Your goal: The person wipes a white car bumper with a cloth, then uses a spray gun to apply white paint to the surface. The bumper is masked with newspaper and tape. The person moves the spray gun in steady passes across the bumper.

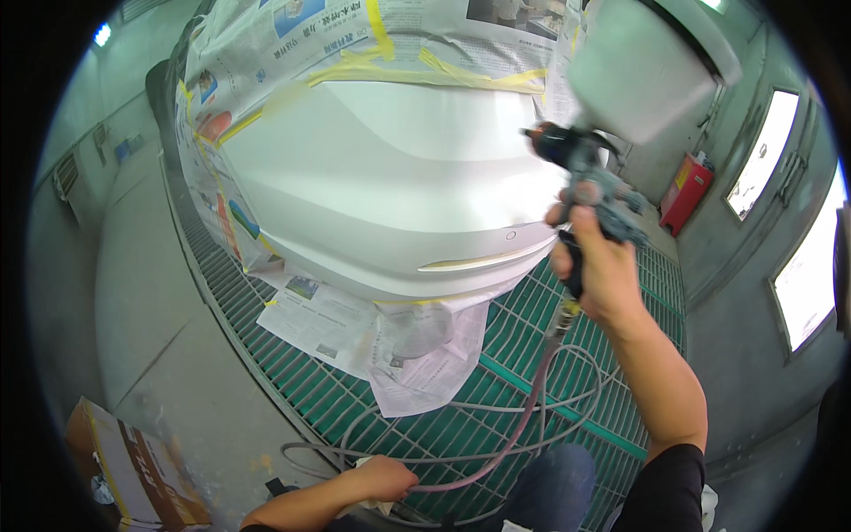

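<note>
My right hand (603, 266) is wrapped round the grip of a spray gun (581, 173), raised at the right end of a car bumper. The gun's large whitish paint cup (647, 66) sits on top, and its nozzle points left. Glossy white paint covers the bumper (390, 177), which has a slim trim strip low on its right side. At the bottom my left hand (387, 479) is closed round the air hose (510, 439), with a pale cloth or paper under it. That hose rises to the gun's handle; my left fingertips are hidden.
Newspaper (324, 319) and yellow masking tape (390, 69) border the bumper. Loops of hose lie on the green-grey floor grating (612, 355). A cardboard box (137, 465) stands at lower left, a red cabinet (685, 195) by the right wall.
</note>
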### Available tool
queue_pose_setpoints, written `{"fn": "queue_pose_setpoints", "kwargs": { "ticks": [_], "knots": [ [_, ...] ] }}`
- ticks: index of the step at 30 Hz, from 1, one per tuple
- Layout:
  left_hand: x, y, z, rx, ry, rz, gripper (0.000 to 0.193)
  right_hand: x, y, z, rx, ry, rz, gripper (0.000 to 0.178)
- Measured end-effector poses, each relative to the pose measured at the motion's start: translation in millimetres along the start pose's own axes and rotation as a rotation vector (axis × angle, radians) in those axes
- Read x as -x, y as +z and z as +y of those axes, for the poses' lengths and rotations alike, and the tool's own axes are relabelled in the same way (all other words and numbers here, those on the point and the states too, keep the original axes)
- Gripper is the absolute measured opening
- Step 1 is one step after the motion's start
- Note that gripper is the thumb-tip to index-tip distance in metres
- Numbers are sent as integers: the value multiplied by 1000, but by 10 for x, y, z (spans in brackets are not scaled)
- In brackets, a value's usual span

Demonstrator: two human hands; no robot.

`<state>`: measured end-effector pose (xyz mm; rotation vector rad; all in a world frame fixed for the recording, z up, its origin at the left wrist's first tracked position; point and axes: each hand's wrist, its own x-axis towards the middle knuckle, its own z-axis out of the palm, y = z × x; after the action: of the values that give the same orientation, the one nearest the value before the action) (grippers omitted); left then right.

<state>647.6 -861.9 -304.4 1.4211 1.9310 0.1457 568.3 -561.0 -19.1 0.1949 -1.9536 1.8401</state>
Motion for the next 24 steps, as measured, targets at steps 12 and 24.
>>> {"fn": "queue_pose_setpoints", "kwargs": {
  "ticks": [12, 24],
  "knots": [
    [-45, -86, 207, -7, 8, -6, 21, 238, -816, 117, 373, 65, 356, 24],
    [-165, -8, 51, -36, 34, -132, 24, 379, 911, 76, -9, 120, -421, 43]
  ]
}}
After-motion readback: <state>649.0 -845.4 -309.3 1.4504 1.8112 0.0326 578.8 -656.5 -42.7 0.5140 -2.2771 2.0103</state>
